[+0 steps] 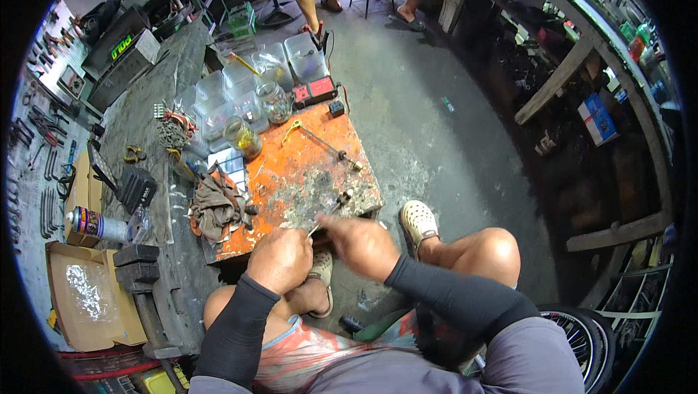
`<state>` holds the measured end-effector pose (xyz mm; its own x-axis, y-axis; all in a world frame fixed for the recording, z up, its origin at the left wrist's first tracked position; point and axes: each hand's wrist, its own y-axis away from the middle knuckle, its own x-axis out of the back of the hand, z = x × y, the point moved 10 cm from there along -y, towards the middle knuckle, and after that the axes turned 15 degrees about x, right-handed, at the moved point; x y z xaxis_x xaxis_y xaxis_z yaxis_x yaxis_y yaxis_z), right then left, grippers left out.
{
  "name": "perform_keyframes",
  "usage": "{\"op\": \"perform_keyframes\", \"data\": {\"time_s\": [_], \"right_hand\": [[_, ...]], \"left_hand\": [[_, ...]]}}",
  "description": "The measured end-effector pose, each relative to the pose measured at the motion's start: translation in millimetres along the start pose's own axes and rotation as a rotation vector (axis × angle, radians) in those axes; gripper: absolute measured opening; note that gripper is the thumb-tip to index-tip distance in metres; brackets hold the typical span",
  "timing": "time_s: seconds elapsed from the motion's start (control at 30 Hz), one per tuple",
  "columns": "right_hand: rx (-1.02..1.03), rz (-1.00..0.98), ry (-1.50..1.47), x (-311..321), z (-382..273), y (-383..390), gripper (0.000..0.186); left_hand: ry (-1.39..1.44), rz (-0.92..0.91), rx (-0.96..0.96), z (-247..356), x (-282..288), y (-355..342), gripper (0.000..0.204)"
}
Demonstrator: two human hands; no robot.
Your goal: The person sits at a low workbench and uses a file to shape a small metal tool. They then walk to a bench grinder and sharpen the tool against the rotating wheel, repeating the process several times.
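My left hand point(282, 259) is closed around a thin, pale rod-like piece point(314, 230) at the front of a worn orange bench top point(280, 176). My right hand point(360, 247) is beside it at the piece's far end, its fingers smeared by motion. Just beyond them lies a small dark metal part point(343, 198). Farther back on the bench are a long rod with a yellow end point(316, 139), a crumpled rag point(217, 208) on the left, glass jars point(273, 103) and clear plastic bins point(305, 56).
A bench vise point(137, 270), cardboard box point(94, 296) and spray can point(98, 225) sit at left. A wooden shelf frame point(552, 78) lines the right, with a bicycle wheel point(582, 347) below. Other people's legs point(304, 1) show at the top. My feet point(419, 223) are on the floor.
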<state>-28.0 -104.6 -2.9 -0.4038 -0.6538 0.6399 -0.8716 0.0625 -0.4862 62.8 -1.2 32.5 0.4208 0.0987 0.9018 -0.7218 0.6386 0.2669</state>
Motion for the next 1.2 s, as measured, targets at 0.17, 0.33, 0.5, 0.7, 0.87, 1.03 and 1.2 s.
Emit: {"op": "perform_keyframes", "data": {"time_s": [0.17, 0.33, 0.5, 0.7, 0.87, 1.03, 1.2], "right_hand": [[-0.049, 0.010, -0.044, -10, -18, 9, 0.045], [-0.171, 0.021, 0.087, 11, 22, -5, 0.043], [-0.060, -0.026, -0.062, -11, -10, 5, 0.044], [-0.097, 0.000, -0.040, -7, -8, 6, 0.044], [-0.182, -0.007, 0.103, 11, 27, -3, 0.043], [-0.005, -0.040, 0.000, -11, -16, 3, 0.042], [-0.155, -0.056, 0.091, 0, 14, 5, 0.045]], "left_hand": [[-0.062, 0.080, -0.018, 4, 3, 4, 0.024], [-0.099, 0.092, -0.026, 7, 8, 3, 0.024], [-0.111, 0.103, -0.022, 3, 2, 3, 0.025], [-0.109, 0.092, -0.038, 7, 0, 3, 0.023], [-0.077, 0.085, -0.022, 1, -4, 2, 0.022], [-0.068, 0.076, -0.023, 3, -2, -1, 0.022], [-0.064, 0.088, -0.026, 10, 0, -1, 0.021]]}}
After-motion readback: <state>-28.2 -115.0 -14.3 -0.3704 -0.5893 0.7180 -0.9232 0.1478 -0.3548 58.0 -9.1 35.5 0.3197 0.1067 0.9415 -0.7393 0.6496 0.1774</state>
